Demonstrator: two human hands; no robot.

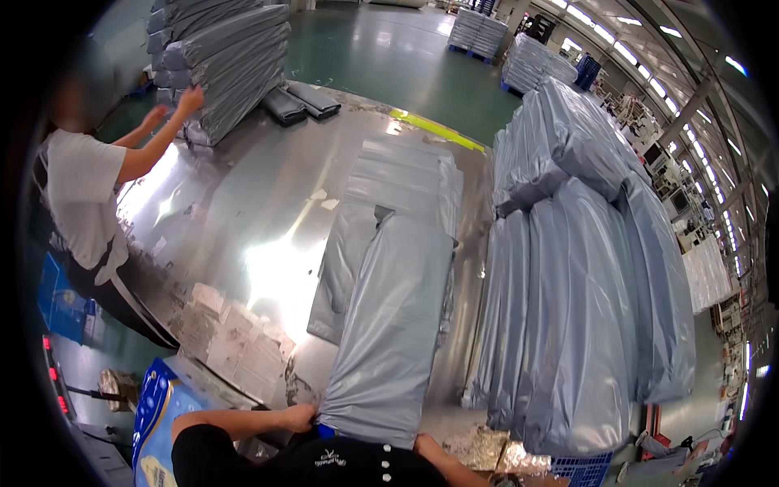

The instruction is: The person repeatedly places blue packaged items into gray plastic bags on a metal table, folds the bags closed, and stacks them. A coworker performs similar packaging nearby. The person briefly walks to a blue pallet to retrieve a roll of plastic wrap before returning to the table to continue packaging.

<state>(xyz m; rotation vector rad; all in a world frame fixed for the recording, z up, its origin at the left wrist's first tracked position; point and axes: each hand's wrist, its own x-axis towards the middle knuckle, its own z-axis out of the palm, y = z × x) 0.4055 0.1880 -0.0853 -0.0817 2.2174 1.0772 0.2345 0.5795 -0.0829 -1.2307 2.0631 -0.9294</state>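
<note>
A long grey plastic bag [389, 325], filled and creased, lies lengthwise on the metal table [235, 195] in front of me. My left hand [300, 417] is closed on the near left corner of its gathered end. At the opposite corner, close to my body, my right hand [423, 444] grips the same end; its fingers are partly hidden. Beneath and beyond this bag lie other flat grey bags [402, 174]. A bit of blue [325, 430] shows by my left hand at the bag's near end.
Tall grey wrapped bundles [576, 308] are stacked on my right, over a blue crate [583, 468]. Another stack [235, 65] stands far left, beside folded dark sheets [300, 103]. A co-worker [89, 187] stands at the left with raised hands. Worn tape [239, 341] covers the table's near left edge.
</note>
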